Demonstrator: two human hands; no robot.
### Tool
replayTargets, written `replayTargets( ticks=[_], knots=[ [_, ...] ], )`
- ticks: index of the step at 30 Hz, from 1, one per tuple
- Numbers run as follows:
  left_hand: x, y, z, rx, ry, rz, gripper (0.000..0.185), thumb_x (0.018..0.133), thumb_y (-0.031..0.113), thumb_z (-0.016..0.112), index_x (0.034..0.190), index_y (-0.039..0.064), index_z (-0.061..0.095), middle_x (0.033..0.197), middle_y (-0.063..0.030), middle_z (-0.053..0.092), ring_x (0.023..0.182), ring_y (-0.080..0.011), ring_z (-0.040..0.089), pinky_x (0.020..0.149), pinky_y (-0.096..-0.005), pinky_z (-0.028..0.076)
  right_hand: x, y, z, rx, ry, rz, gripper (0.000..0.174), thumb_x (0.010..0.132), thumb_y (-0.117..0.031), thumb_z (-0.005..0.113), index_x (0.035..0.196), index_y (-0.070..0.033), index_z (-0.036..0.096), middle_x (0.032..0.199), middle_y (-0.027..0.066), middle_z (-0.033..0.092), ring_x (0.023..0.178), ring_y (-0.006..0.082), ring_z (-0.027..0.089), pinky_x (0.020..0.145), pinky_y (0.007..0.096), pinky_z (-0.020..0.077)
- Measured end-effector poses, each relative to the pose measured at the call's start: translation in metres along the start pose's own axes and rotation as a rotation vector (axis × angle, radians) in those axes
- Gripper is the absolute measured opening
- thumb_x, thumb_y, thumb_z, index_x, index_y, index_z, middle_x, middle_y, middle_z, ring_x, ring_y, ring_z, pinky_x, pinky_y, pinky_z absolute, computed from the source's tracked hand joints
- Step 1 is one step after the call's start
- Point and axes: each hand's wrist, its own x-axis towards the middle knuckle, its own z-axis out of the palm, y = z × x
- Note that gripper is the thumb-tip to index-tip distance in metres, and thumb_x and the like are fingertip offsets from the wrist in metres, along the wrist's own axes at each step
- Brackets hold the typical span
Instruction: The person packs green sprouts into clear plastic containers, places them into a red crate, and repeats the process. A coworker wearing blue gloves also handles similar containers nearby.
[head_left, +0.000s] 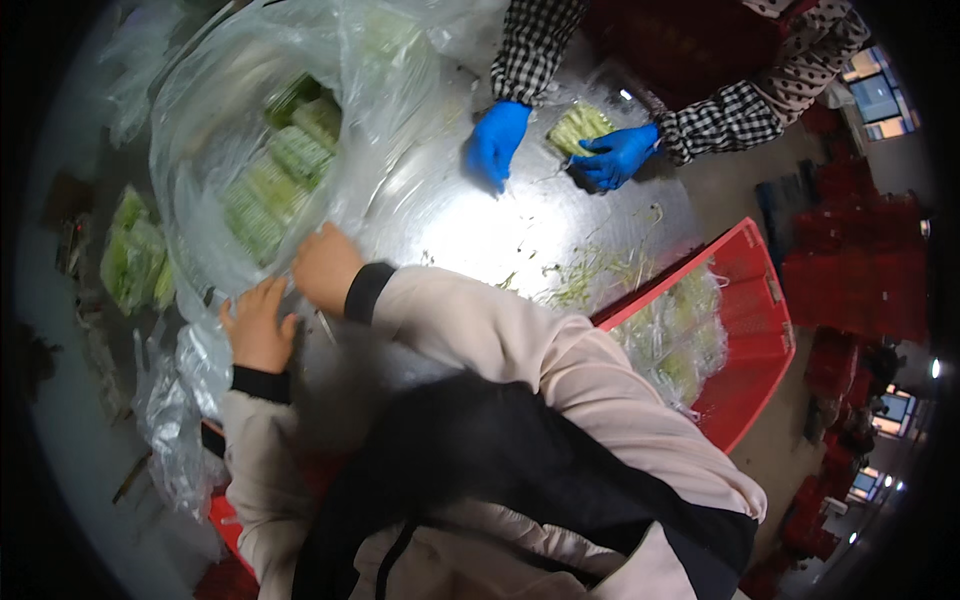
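A large clear plastic bag (169, 187) lies spread wide at the upper left, its mouth turned towards me. Several plastic-wrapped packs of pale green vegetables (262, 195) are inside it. My right hand (328, 268) is curled over the bag's near rim and grips the film. Just left of it, my left hand (259, 330) rests on the same rim, thumb apart from the fingers. Whether the left fingers pinch the film is hard to see. Both hands are bare, with black cuffs at the wrists.
Opposite, a co-worker's blue-gloved hands (499, 146) work by a pack of pale sprouts (581, 129). Loose sprouts (585, 274) litter the metal table (405, 195). A red crate (757, 337) with wrapped packs stands at right. A bagged green bundle (135, 255) lies far left, crumpled plastic (176, 427) below.
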Motion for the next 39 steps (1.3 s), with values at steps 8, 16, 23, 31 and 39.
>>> replayTargets(
  ticks=[8,16,23,31,39],
  knots=[
    [0.112,-0.057,0.013,-0.397,0.384,-0.083,0.039,0.084,0.005,0.056,0.123,0.008,0.055,0.117,-0.0156,0.06,0.109,-0.0323,0.056,0.093,-0.0437,0.041,0.098,0.013,0.007,0.433,0.422,0.214,0.015,0.079,-0.016,0.056,0.087,-0.009,0.067,0.089,0.0135,0.066,0.089,0.0274,0.061,0.078,0.0424,0.0415],
    [0.071,-0.047,0.036,-0.014,0.245,-0.379,0.051,0.089,0.034,0.059,0.131,0.008,0.05,0.132,-0.0137,0.053,0.128,-0.0287,0.043,0.111,-0.0508,0.021,0.06,0.036,0.031,0.12,0.417,0.27,0.014,0.079,-0.014,0.055,0.089,-0.011,0.064,0.09,0.0093,0.063,0.09,0.0261,0.059,0.08,0.0433,0.0396],
    [0.062,-0.036,0.041,-0.014,0.203,-0.344,0.062,0.078,0.025,0.068,0.134,0.009,0.046,0.139,-0.0101,0.047,0.137,-0.0243,0.033,0.111,-0.052,0.02,0.066,0.03,0.035,0.241,0.429,0.334,0.015,0.078,-0.011,0.056,0.092,-0.008,0.058,0.091,0.0137,0.058,0.069,0.0305,0.064,0.067,0.0429,0.0463],
    [0.065,-0.04,0.05,-0.017,0.248,-0.321,0.067,0.074,0.021,0.07,0.135,0.008,0.045,0.138,-0.0108,0.047,0.137,-0.0248,0.033,0.11,-0.0496,0.022,0.062,0.033,0.036,0.418,0.383,0.407,0.021,0.073,-0.004,0.059,0.094,-0.002,0.054,0.083,0.0181,0.064,0.075,0.0344,0.066,0.064,0.0421,0.0514],
    [0.061,-0.045,0.055,0.031,0.363,-0.269,0.061,0.075,0.02,0.07,0.131,0.007,0.049,0.135,-0.0117,0.05,0.132,-0.027,0.039,0.109,-0.0478,0.024,0.067,0.037,0.018,0.52,0.203,0.478,0.025,0.068,-0.009,0.064,0.092,-0.001,0.061,0.081,0.0212,0.067,0.079,0.0363,0.066,0.07,0.0453,0.0519]
  ],
)
